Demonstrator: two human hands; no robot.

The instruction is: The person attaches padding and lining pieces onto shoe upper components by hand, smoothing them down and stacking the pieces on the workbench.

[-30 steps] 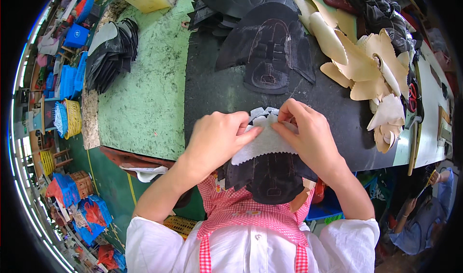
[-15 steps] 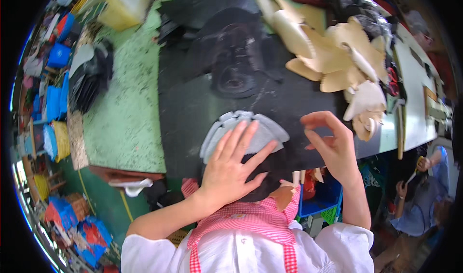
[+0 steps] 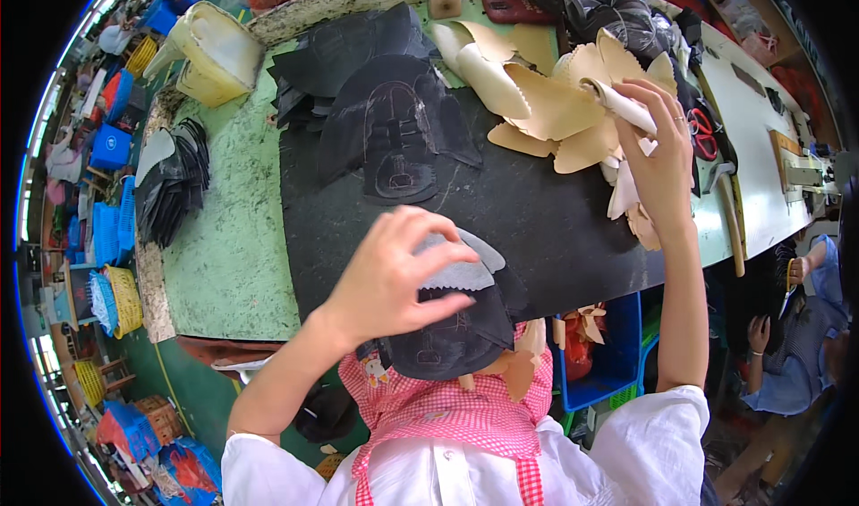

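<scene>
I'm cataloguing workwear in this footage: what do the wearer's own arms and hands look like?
The left hand and right hand are both ungloved. The forearms are bare, with no bracelets visible. Loose, plain white fabric sleeves end near the elbows.

Left hand [image 3: 394, 278] close in, right hand [image 3: 658, 144] stretched out over the desk [image 3: 237, 255].
The left hovers by the desk's near edge, thumb parted from curved fingers [image 3: 446, 258]; the right arm [image 3: 681, 282] reaches toward its right side, fingers bent.

Pale yellow plastic container [image 3: 210, 81], red-handled scissors [image 3: 703, 134] near a wooden-handled hammer [image 3: 733, 224], blue bin [image 3: 629, 336]
</scene>
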